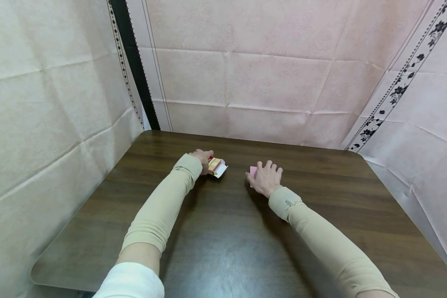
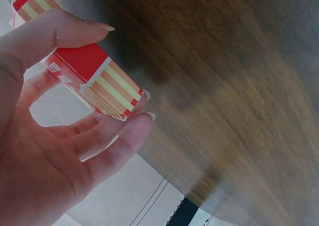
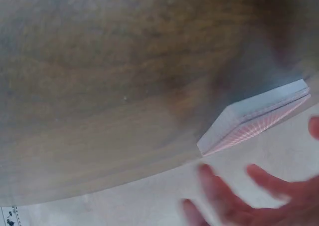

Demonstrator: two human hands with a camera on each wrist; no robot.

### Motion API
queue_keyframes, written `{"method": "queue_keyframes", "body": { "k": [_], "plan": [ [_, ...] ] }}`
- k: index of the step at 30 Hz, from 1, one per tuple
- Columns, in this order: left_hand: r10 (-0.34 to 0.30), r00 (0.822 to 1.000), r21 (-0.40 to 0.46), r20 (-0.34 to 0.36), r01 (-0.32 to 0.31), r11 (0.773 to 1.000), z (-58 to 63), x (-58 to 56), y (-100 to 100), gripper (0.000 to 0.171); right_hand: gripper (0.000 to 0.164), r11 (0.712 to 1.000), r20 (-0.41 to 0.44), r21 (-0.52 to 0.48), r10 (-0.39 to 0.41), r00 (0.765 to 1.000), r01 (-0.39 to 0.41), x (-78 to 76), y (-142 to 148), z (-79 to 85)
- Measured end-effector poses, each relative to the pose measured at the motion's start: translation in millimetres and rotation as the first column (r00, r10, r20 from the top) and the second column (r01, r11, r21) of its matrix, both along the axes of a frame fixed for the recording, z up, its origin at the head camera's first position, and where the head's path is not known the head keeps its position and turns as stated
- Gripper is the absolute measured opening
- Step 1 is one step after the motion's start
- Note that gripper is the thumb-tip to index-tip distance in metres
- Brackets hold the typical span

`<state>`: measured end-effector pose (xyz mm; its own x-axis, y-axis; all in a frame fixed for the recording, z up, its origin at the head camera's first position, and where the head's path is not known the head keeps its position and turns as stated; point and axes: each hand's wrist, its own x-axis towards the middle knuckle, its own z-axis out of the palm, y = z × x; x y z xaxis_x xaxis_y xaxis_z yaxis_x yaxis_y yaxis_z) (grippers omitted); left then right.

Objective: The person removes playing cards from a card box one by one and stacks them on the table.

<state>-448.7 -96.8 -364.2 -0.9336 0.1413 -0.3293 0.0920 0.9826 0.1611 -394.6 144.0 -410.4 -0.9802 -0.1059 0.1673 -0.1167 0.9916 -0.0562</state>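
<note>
My left hand (image 1: 202, 160) grips a small card box (image 1: 215, 166) with red panels and cream-and-tan stripes. In the left wrist view the thumb lies over one side of the box (image 2: 82, 64) and the fingers wrap the other; a white flap stands out at its end in the head view. To the right, a pink-backed deck of cards (image 1: 253, 170) rests on the table, partly hidden by my right hand (image 1: 267, 180). In the right wrist view that hand's fingers are spread and blurred, apart from the squared deck (image 3: 259, 118).
The brown wood-grain table (image 1: 216, 240) has rounded corners. Pale cloth curtains (image 1: 268, 82) hang behind its far edge and at both sides. A black strip (image 1: 134, 62) runs down the left rear, and a floral border (image 1: 402, 82) runs down the right.
</note>
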Motion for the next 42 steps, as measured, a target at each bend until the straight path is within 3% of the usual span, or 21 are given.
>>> {"method": "queue_keyframes", "body": {
  "k": [2,5,8,14,22,31,35,42],
  "plan": [
    [0.002,1.000,0.005,0.000,-0.002,1.000,-0.5,-0.7,0.2,0.066,0.055,0.996,-0.053,-0.030,0.083,0.995,-0.084,-0.5,-1.7,3.0],
    [-0.012,1.000,0.007,-0.014,0.012,1.000,-2.2,-2.3,0.9,0.065,0.046,0.967,-0.095,-0.063,0.240,0.966,-0.247,-0.6,-7.7,8.0],
    [-0.035,0.999,0.008,-0.030,0.035,0.999,-3.6,-3.0,3.0,0.063,0.047,0.933,-0.076,-0.057,0.351,0.933,-0.355,-0.3,-17.1,10.6],
    [-0.067,0.996,0.008,-0.052,0.068,0.998,-1.5,-1.3,9.4,0.061,0.054,0.885,-0.013,-0.022,0.465,0.885,-0.465,-0.1,-36.7,10.1],
    [-0.096,0.995,0.014,-0.024,0.097,0.995,4.4,1.6,13.7,0.062,0.062,0.881,0.078,0.040,0.468,0.880,-0.472,-0.3,-49.0,10.7],
    [-0.137,0.991,0.077,0.013,0.135,0.988,9.3,4.8,19.0,0.065,0.058,0.877,0.182,0.089,0.451,0.874,-0.472,-0.9,-55.6,12.0],
    [-0.140,0.990,0.078,0.004,0.139,0.987,10.5,5.0,18.7,0.067,0.058,0.881,0.168,0.067,0.454,0.875,-0.469,-1.5,-54.9,10.2],
    [-0.111,0.994,0.058,-0.005,0.111,0.992,3.5,0.8,12.1,0.067,0.051,0.865,0.053,0.005,0.501,0.864,-0.501,0.6,-48.8,4.3]
  ]
}}
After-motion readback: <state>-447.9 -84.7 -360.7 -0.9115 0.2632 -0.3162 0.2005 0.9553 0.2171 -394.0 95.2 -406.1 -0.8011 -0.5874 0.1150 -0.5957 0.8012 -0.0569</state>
